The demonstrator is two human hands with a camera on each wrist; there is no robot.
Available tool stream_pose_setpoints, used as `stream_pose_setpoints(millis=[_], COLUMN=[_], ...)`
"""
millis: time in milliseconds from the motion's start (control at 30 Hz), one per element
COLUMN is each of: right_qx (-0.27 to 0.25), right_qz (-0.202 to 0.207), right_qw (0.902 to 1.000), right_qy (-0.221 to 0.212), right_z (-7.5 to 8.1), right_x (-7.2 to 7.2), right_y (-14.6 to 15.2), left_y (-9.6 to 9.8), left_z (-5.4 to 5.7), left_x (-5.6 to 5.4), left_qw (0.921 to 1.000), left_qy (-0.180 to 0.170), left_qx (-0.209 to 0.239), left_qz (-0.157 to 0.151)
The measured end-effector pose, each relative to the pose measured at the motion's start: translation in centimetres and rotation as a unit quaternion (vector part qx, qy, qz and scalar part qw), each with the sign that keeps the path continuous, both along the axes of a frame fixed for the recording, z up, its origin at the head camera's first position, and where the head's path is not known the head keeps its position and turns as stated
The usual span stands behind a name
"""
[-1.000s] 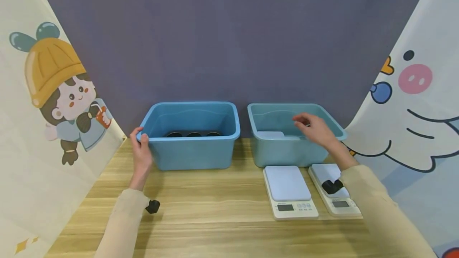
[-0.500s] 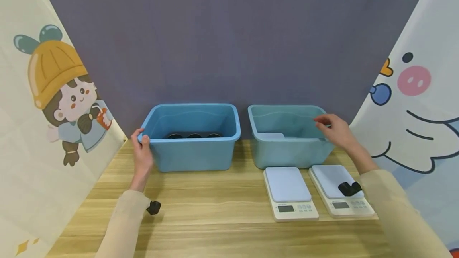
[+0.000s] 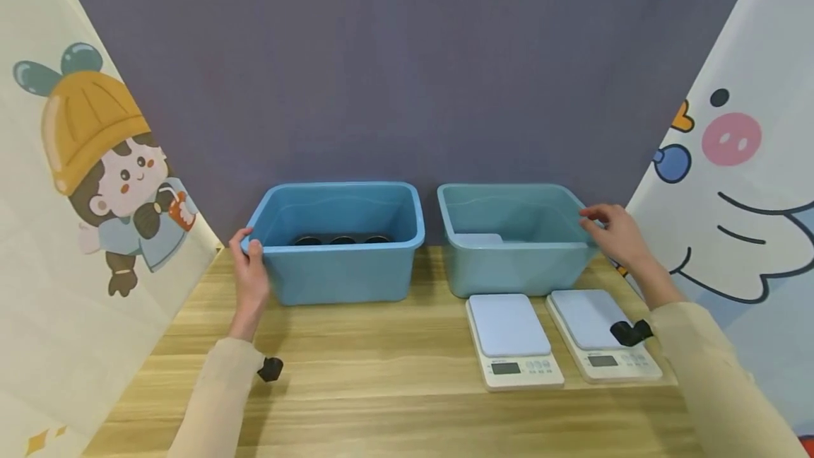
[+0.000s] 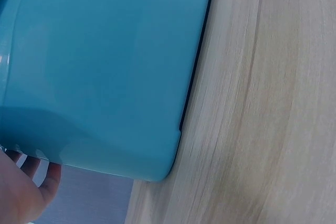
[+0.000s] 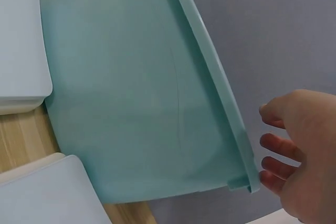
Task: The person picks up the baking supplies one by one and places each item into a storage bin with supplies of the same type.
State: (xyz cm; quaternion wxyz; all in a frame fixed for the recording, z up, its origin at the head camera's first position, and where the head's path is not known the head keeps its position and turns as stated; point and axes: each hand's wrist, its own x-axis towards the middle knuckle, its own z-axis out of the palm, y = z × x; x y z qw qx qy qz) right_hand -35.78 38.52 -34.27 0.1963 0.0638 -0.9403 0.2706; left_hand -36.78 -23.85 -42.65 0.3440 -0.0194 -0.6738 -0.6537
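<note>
With the bent fingers and thumb of our left hand [image 3: 251,271] we grip the blue bin [image 3: 346,276] at the rim corner farthest from the teal bin [image 3: 515,273]. Our right hand [image 3: 615,235] hangs loosely curved at the teal bin's right rim, holding nothing; we cannot tell whether a fingertip touches it. For a sound hold there, we think it best to hook several fingers and the thumb round the lip before applying force, since fingertips alone would likely slip. A pale flat thing [image 3: 477,238] lies inside the teal bin; the first scale [image 3: 511,325] and second scale [image 3: 586,318] sit just in front of it. The blue bin, with dark round shapes [image 3: 343,239] inside, stands just left of the teal bin on the wooden table [image 3: 356,380].
</note>
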Motion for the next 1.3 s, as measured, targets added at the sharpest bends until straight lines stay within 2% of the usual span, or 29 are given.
stream_pose_setpoints(millis=[167, 267, 467, 533, 767, 900, 1067, 1133, 1300], right_qx=[-0.008, -0.011, -0.011, -0.005, -0.035, -0.054, -0.083, -0.094, -0.116], right_qz=[0.000, -0.006, -0.014, -0.012, -0.013, -0.021, -0.009, -0.006, -0.003], right_qw=[1.0000, 0.9999, 0.9996, 0.9993, 0.9954, 0.9917, 0.9851, 0.9834, 0.9797], right_qy=[0.003, -0.001, -0.023, -0.034, -0.088, -0.115, -0.150, -0.155, -0.163], right_z=[-0.5, -0.8, -1.7, -2.0, -2.4, -2.3, -2.7, -2.9, -3.5], right_x=[-0.2, -0.2, 0.1, 0.1, -0.3, -0.6, -0.7, -0.6, -0.5], right_y=[0.7, 1.1, 2.1, 2.4, 2.8, 2.7, 2.5, 2.4, 2.2], left_y=[-0.8, -0.9, -0.6, -0.3, 0.9, 0.7, -0.4, -0.2, 0.5], left_z=[-1.3, -1.7, -1.9, -1.7, 0.6, 0.6, -1.3, -1.0, 0.8], left_x=[-1.6, -1.8, -1.6, -1.3, 0.9, 0.7, -0.9, -0.6, 0.9], left_qw=[0.9999, 0.9997, 0.9999, 0.9999, 0.9999, 0.9999, 0.9999, 0.9999, 0.9999], left_qy=[0.001, -0.006, -0.002, -0.008, -0.011, -0.015, -0.006, -0.002, -0.006], left_qx=[0.000, -0.006, -0.005, -0.008, -0.002, -0.003, 0.000, -0.001, -0.009], left_qz=[0.016, 0.022, 0.012, 0.013, 0.003, 0.004, 0.013, 0.012, 0.008])
